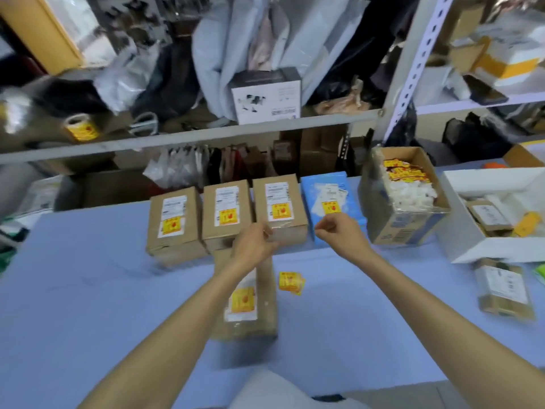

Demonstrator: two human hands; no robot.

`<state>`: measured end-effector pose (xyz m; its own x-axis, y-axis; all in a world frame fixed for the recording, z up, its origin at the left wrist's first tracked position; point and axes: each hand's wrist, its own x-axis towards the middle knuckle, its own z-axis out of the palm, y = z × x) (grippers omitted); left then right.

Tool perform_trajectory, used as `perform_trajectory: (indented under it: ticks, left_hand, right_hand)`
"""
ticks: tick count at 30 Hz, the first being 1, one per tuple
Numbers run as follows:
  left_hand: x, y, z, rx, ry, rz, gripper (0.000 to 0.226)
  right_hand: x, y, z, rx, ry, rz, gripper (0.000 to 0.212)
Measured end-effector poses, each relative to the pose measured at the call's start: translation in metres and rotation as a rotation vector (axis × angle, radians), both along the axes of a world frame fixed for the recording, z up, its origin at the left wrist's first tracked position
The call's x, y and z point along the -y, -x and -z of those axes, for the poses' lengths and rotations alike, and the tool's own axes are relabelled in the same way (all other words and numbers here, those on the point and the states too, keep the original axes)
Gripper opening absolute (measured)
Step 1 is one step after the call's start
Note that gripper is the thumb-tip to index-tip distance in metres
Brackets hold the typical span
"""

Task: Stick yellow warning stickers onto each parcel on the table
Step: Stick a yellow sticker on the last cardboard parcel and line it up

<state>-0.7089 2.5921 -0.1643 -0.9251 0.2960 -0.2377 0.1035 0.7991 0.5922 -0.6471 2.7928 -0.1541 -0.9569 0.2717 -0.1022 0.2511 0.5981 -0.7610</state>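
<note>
The big blue desk (88, 290) holds everything. At 2 o'clock sits an open carton (407, 228) full of yellow stickers. At 12 o'clock three brown parcels (209, 219) and one blue parcel (312, 187) stand side by side in a row. Each has a yellow sticker on its white label. The near parcel (265, 305) lies at 6 o'clock, partly under the left arm, and has its sticker too. At 4 o'clock a wrapped parcel (504, 290) shows a white label but no yellow that I can see, so I think it still needs one.

The left hand (255, 240) is at the front edge of the row's third brown box. The right hand (336, 228) is at the front of the blue parcel. Both have curled fingers, and I cannot tell if they pinch anything.

A few loose stickers (290, 280) lie at 5 o'clock. They look thin, light and floppy with a sticky back, so lifting one by a corner seems best. The writing is too blurry to read.
</note>
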Motion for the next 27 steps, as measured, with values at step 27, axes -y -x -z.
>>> perform_trajectory:
  ticks: [27]
  left_hand:
    - [0.135, -0.066, 0.067, 0.377, -0.318, -0.221, 0.082]
  right_hand:
    - [0.153, -0.063, 0.089, 0.143, 0.450, 0.024, 0.067]
